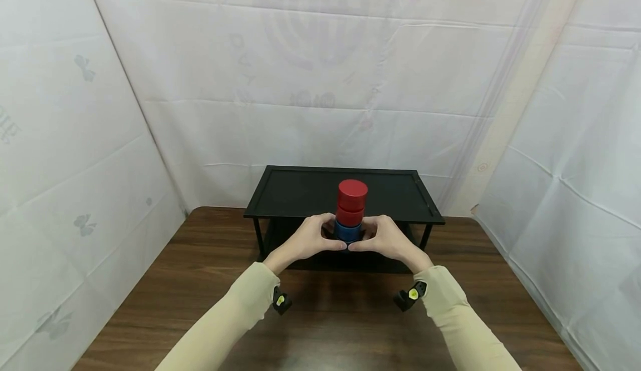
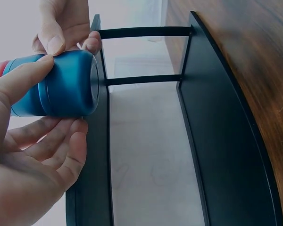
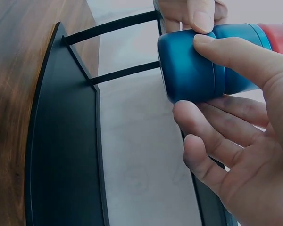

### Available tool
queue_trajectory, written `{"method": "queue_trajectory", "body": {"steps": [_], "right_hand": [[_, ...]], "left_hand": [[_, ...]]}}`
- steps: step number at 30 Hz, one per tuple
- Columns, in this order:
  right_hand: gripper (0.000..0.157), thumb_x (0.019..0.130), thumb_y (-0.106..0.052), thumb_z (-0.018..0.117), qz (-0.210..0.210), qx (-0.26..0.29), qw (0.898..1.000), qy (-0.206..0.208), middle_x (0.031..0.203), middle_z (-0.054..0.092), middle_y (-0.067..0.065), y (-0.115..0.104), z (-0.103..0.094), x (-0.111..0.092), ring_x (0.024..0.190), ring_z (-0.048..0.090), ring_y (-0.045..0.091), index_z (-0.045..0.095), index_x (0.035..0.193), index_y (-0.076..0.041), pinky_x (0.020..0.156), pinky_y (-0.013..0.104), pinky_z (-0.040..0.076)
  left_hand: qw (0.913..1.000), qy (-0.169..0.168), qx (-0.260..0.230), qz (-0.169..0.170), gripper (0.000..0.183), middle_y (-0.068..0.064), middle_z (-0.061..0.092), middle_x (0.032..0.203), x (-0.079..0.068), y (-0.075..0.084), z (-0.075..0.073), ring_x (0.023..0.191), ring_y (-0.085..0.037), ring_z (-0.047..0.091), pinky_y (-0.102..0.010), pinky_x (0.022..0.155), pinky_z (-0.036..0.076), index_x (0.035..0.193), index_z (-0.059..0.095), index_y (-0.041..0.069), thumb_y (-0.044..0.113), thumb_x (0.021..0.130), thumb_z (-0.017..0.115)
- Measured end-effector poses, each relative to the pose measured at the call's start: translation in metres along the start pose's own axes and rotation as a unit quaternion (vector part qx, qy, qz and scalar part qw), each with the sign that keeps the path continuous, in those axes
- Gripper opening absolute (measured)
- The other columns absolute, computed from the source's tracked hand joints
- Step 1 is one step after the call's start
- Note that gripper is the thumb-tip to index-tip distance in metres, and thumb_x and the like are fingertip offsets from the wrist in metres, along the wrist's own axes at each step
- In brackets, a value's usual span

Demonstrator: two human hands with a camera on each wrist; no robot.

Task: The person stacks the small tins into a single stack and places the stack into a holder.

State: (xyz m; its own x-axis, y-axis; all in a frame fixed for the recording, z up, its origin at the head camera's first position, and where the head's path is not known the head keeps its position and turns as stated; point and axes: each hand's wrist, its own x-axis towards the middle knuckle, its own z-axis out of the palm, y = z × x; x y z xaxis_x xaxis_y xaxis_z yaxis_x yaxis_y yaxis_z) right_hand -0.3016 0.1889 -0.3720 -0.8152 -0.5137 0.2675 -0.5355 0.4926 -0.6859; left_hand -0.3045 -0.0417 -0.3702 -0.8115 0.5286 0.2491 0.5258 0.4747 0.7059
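A red cylindrical canister (image 1: 353,196) stands upright on a blue cylindrical canister (image 1: 348,232), end to end. My left hand (image 1: 311,238) holds the blue canister from the left, thumb on the near side and fingers behind. From the right, my right hand (image 1: 389,241) grips the same canister in the same way, the thumb tips close together. In the left wrist view the blue canister (image 2: 70,87) shows its bare flat base, held off any surface. A seam rings the blue canister (image 3: 188,66) in the right wrist view. The red one has only the blue one beneath it.
Behind the hands stands a black two-tier shelf (image 1: 300,190) with thin legs, its upper board's front edge close to the canisters. The shelf rests on a brown wooden table (image 1: 330,326). White sheeting (image 1: 310,70) hangs behind and at both sides.
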Motion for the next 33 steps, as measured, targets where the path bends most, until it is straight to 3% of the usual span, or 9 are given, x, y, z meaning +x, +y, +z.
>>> {"method": "queue_trajectory", "body": {"steps": [18, 25, 33], "right_hand": [[0.049, 0.079, -0.027, 0.08, 0.004, -0.006, 1.0, 0.005, 0.101, 0.073, 0.007, -0.008, -0.017, 0.008, 0.074, 0.065, 0.013, 0.065, 0.123, -0.01, 0.072, 0.028, 0.055], [0.05, 0.08, -0.026, 0.079, -0.008, -0.002, 1.0, 0.009, 0.11, 0.072, 0.012, -0.01, -0.021, 0.01, 0.09, 0.071, 0.018, 0.063, 0.124, -0.007, 0.081, 0.034, 0.057], [0.046, 0.08, -0.027, 0.079, 0.013, 0.002, 1.0, 0.005, 0.098, 0.074, 0.007, -0.012, -0.026, 0.015, 0.084, 0.069, 0.015, 0.065, 0.121, -0.01, 0.08, 0.034, 0.056]], "left_hand": [[0.9999, -0.003, 0.007, 0.009, 0.049, -0.006, 0.066, 0.107, 0.012, 0.009, -0.011, 0.099, -0.023, 0.062, -0.036, 0.086, 0.052, 0.126, 0.057, 0.009, 0.028, 0.084, 0.075], [0.9998, -0.002, 0.004, 0.019, 0.049, -0.006, 0.067, 0.105, 0.016, 0.011, -0.014, 0.097, -0.019, 0.062, -0.036, 0.087, 0.052, 0.126, 0.057, 0.009, 0.027, 0.084, 0.075], [0.9999, -0.003, 0.0, 0.013, 0.048, -0.006, 0.067, 0.106, 0.02, 0.013, -0.019, 0.095, -0.016, 0.062, -0.037, 0.088, 0.052, 0.126, 0.057, 0.009, 0.027, 0.085, 0.074]]}}
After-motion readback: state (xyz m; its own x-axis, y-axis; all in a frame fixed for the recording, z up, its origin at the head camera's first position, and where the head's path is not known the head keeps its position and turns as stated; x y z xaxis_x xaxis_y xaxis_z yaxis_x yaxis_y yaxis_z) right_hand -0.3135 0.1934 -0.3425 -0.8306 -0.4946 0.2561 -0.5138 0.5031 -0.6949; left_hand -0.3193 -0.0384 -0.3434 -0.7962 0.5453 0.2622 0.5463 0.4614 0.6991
